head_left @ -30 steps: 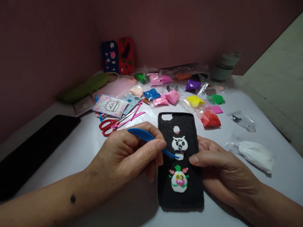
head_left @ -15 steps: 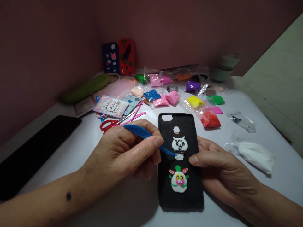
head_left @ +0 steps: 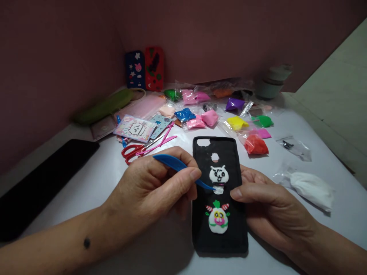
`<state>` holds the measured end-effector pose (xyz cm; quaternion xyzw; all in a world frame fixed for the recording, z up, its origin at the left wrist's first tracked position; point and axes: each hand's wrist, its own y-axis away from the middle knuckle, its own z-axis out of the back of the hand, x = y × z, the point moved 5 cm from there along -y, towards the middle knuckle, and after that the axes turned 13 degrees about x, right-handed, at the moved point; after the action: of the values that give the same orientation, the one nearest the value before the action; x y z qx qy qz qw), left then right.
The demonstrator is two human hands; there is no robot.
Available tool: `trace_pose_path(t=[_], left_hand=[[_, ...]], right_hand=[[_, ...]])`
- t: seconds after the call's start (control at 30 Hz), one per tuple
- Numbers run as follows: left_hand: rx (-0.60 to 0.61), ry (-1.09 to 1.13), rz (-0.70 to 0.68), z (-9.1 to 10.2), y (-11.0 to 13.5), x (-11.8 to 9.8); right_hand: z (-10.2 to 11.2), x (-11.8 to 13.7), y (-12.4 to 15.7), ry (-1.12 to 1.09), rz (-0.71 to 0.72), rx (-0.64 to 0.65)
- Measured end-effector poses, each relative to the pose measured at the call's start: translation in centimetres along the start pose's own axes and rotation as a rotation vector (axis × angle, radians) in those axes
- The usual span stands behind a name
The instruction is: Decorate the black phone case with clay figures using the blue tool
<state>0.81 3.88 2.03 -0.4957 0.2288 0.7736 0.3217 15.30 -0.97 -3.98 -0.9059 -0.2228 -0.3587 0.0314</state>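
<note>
A black phone case [head_left: 229, 236] lies flat on the white table [head_left: 94, 183], bearing two small clay figures: a white cat face [head_left: 218, 175] above and a white creature with green and red bits [head_left: 218, 219] below. My left hand [head_left: 151, 191] pinches a blue plastic sculpting tool [head_left: 177, 166], its tip touching the clay just under the cat face. My right hand [head_left: 269, 206] rests against the case's right edge, thumb on the case, fingers curled around its side.
Several bags of coloured clay [head_left: 236, 123] lie behind the case, a white clay bag [head_left: 311, 187] at right. Red scissors [head_left: 134, 149], pink tools, sticker cards [head_left: 134, 128] and a black slab [head_left: 37, 183] sit left. Two decorated cases [head_left: 145, 68] lean on the wall.
The blue tool's tip shifted slightly along the clay under the cat face; hands and case stay almost where they were.
</note>
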Motion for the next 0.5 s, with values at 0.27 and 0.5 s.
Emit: trace_pose_path(t=[0.27,0.5], left_hand=[[-0.010,-0.037,-0.038,-0.09,-0.22,-0.48],[-0.042,-0.009,0.006,0.19,-0.17,-0.01]], right_hand=[[0.32,-0.22,0.11,-0.005,-0.024,-0.044],[0.18,-0.13,0.05,-0.010,-0.015,-0.035]])
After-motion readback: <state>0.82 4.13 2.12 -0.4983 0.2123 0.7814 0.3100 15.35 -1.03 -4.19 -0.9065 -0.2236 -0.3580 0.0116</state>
